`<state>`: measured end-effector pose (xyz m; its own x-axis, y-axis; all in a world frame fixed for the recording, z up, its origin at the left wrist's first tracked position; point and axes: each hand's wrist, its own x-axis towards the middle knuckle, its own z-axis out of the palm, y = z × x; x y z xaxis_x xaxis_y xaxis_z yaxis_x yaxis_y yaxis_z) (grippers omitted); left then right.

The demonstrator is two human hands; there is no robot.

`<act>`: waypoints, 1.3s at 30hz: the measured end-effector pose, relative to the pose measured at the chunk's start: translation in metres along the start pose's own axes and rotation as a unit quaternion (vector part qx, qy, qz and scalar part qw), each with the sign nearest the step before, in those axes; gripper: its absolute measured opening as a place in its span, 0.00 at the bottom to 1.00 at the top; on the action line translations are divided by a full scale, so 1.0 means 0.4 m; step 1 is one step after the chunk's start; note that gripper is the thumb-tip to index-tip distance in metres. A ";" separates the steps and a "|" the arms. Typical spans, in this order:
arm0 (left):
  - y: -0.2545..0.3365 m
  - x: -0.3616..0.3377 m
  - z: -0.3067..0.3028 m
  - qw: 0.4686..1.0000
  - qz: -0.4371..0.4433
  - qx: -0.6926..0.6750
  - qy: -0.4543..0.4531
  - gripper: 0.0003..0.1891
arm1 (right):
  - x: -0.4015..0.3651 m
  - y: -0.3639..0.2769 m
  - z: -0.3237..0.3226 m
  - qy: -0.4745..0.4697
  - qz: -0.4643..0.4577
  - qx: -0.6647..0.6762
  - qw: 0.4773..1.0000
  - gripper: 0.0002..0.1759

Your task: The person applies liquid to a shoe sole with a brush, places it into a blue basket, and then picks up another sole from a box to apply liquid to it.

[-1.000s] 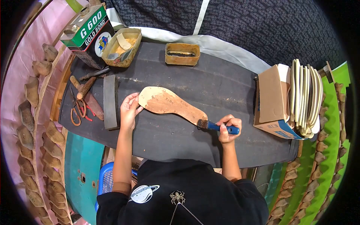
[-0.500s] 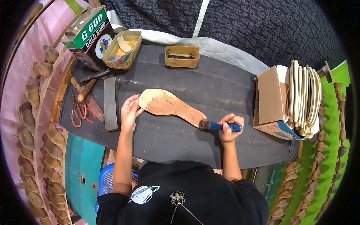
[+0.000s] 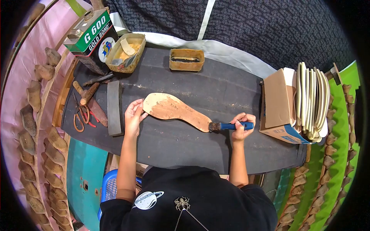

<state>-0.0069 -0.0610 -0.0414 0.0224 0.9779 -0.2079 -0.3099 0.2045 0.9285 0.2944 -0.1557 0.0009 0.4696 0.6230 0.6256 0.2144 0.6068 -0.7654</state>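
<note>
Head view shows the brush point(image 3: 226, 126), clamped in the right hand's point(image 3: 239, 134) fingers, has slid out to the narrow tip of the sole-shaped piece point(image 3: 175, 109) over the counter point(image 3: 173, 150), leaving that end brown, while the left hand's point(image 3: 132, 118) fingers pinch its paler broad end.

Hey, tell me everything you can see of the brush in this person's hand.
The brush has a smooth-looking blue handle, perhaps plastic, and short, dark, crusty-looking bristles. It points left across the view, over the dark tabletop. The right hand grips its handle; its bristles appear to touch the narrow end of the sole-shaped piece.
</note>
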 end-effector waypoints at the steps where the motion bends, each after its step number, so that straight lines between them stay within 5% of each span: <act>1: 0.000 0.000 0.000 1.000 0.000 0.002 -0.001 0.11 | 0.004 0.001 -0.008 0.000 -0.002 0.000 1.000 0.10; 28: 0.003 0.000 0.002 1.000 0.000 -0.001 -0.001 0.12 | 0.031 0.014 -0.003 0.012 -0.035 0.051 0.998 0.09; 33: 0.004 -0.003 0.003 1.000 0.001 -0.003 -0.003 0.12 | 0.043 0.032 -0.019 -0.029 -0.068 -0.074 0.995 0.08; 38: 0.005 -0.003 0.003 1.000 -0.005 0.006 0.002 0.13 | 0.088 0.029 0.014 0.059 -0.046 0.022 0.997 0.11; 39: 0.004 -0.004 0.003 1.000 -0.002 0.007 0.001 0.13 | 0.098 0.015 0.029 0.059 0.022 0.051 0.997 0.10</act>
<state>-0.0064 -0.0621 -0.0393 0.0209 0.9772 -0.2115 -0.2970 0.2080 0.9319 0.3042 -0.1220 0.0227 0.5759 0.5914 0.5644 0.1050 0.6312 -0.7685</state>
